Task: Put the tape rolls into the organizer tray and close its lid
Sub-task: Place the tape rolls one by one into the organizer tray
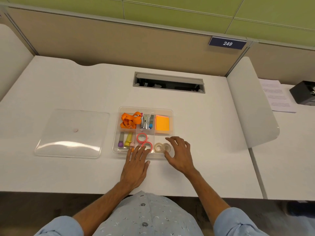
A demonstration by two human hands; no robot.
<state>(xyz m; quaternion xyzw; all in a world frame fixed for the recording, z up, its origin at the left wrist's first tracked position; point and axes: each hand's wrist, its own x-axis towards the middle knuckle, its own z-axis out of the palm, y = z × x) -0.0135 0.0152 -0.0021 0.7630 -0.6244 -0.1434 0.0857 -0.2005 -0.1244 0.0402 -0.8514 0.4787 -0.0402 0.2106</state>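
Spread, holding nothing, both hands' grip hovers: left hand (136, 165) by pink tape rolls (147, 146), right hand (180, 155) over clear tape rolls (162, 147).

The desk (68, 86) is bare all around the organizer tray (171, 111), so the way there is open. Only the lid (71, 133) lies to its left, apart. Behind it, a cable slot (168, 82) opens in the surface.

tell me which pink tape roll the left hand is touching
The nearer pink tape roll, at the front of the middle compartment: the left hand has its fingertips on it. The farther pink roll lies untouched behind it.
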